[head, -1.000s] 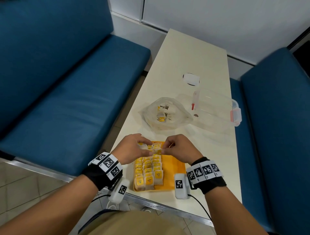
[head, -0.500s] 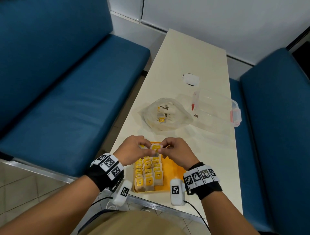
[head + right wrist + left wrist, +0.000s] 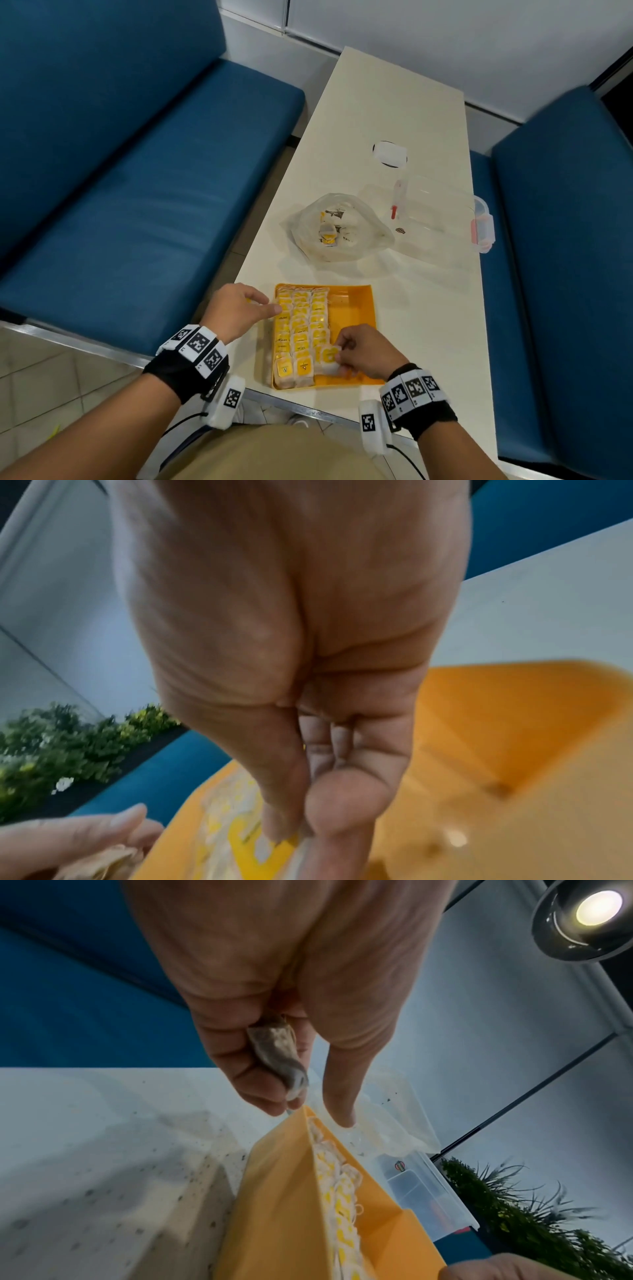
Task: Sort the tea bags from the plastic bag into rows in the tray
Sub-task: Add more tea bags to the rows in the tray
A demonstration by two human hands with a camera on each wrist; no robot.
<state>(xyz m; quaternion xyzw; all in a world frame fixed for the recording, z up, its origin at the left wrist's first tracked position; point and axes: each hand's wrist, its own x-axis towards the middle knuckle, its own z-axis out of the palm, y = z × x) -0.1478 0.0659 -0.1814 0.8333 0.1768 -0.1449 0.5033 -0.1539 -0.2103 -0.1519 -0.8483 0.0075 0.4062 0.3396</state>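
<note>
**Right hand pinches a tea bag at the tray's near end**

Head view: an orange tray point(image 3: 359, 310) sits at the near end of a cream table point(image 3: 394, 113), with three rows of tea bags point(image 3: 301, 329) filling its left part and bare orange floor to the right. The right hand point(image 3: 366, 353) is over the tray's near right part, its thumb and fingers pinched together on one tea bag point(image 3: 330, 356) at the near end of the third row. The left hand point(image 3: 236, 313) lies at the tray's left rim, fingers curled, one fingertip touching the far end of the first row. Beyond the tray lies a clear plastic bag point(image 3: 339, 233) with a few tea bags inside; just right of it stands a clear box point(image 3: 442, 219) with a pink clasp. Blue benches point(image 3: 130, 192) flank the table.

Left wrist view: the left hand point(image 3: 291, 1001) has its curled fingers clamped on a brownish tea bag point(image 3: 277, 1053) in the palm, while one straight finger points down at the tray's point(image 3: 284, 1204) far corner.

Right wrist view: the right hand's point(image 3: 291, 669) thumb and fingertip are pressed together on a yellow-labelled tea bag point(image 3: 253, 842) above the tray point(image 3: 496, 723). The picture is blurred. The left hand's fingers point(image 3: 85, 837) show at lower left.
</note>
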